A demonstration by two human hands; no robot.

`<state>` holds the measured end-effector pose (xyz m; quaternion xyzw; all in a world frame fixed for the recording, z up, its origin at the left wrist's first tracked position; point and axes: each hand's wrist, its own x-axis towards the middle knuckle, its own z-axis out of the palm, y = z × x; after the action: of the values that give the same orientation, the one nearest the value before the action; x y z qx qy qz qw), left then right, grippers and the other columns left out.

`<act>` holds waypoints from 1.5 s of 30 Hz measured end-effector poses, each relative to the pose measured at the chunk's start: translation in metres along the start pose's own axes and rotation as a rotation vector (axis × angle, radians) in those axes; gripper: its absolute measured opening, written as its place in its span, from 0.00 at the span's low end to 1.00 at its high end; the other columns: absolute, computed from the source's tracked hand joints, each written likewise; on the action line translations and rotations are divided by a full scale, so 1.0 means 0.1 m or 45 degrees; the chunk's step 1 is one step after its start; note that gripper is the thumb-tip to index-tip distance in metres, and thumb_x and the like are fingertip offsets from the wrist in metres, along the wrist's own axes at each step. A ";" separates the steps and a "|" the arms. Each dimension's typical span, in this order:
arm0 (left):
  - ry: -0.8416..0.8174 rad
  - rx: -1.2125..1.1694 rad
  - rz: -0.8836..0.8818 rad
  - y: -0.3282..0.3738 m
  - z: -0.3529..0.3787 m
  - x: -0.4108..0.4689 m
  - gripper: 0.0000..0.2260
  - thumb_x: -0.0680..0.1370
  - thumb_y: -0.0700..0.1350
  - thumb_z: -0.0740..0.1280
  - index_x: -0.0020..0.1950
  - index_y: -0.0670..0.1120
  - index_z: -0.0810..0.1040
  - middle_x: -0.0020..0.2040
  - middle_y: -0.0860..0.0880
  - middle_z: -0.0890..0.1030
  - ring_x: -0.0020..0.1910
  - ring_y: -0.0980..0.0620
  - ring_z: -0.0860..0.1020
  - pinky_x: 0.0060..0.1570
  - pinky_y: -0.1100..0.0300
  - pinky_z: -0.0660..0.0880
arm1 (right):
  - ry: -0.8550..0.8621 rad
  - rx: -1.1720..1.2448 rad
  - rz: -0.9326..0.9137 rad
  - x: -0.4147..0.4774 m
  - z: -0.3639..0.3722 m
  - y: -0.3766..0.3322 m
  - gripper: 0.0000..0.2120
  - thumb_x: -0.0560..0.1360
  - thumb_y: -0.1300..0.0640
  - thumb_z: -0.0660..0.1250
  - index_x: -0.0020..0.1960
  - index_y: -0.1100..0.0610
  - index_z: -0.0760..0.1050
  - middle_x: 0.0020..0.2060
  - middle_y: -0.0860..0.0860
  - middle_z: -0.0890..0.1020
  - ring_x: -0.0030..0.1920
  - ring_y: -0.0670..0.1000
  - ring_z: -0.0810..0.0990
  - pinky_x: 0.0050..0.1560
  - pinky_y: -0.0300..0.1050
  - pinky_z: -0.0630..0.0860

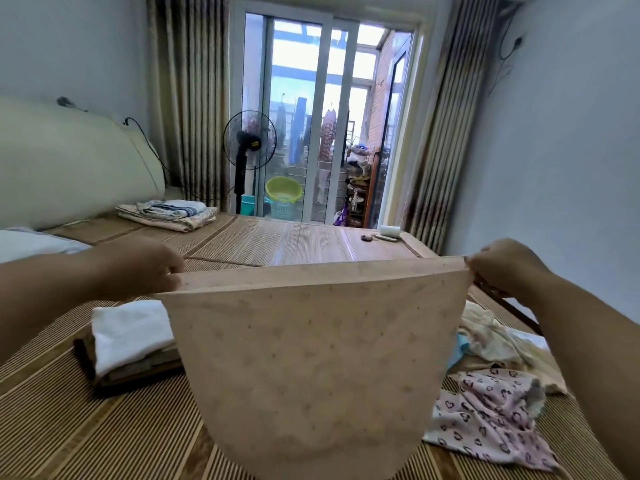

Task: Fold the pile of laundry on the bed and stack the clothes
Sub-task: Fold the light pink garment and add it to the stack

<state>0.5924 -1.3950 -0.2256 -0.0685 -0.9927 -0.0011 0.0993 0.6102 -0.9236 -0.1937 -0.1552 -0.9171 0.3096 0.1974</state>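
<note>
While both arms reach forward, left hand (149,268) and right hand (502,268) are well apart, each pinching 1 top corner of the beige cloth (311,358), which is pulled taut and hangs above the mat (277,237). Folded stack (131,341) lies left of it, loose pile (491,393) right. Fan (249,140) label unreadable. Glass door (311,116) behind.
</note>
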 end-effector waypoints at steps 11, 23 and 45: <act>-0.684 -1.774 -0.058 -0.39 0.16 0.00 0.17 0.55 0.40 0.78 0.39 0.36 0.81 0.33 0.42 0.75 0.29 0.50 0.72 0.24 0.60 0.72 | -0.521 1.082 0.094 0.00 -0.06 0.14 0.12 0.73 0.70 0.56 0.50 0.62 0.76 0.34 0.55 0.79 0.30 0.46 0.78 0.35 0.37 0.77; -0.595 -1.329 -0.061 -0.45 0.64 0.09 0.16 0.63 0.42 0.81 0.46 0.38 0.83 0.41 0.42 0.80 0.43 0.49 0.76 0.44 0.58 0.73 | -0.264 0.916 0.092 0.21 0.19 0.17 0.04 0.78 0.58 0.65 0.45 0.58 0.75 0.30 0.50 0.83 0.30 0.46 0.83 0.39 0.42 0.72; 0.199 -1.881 -0.262 0.05 0.14 0.57 0.13 0.84 0.52 0.54 0.52 0.48 0.75 0.53 0.46 0.79 0.52 0.49 0.77 0.44 0.56 0.71 | -0.020 1.212 0.089 0.43 0.77 0.15 0.10 0.80 0.60 0.60 0.41 0.51 0.72 0.37 0.46 0.80 0.44 0.48 0.78 0.49 0.49 0.69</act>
<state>0.5350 -1.3820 -0.2282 -0.0240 -0.7251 -0.6814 0.0969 0.5395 -0.9333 -0.2477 -0.0760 -0.6691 0.7029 0.2290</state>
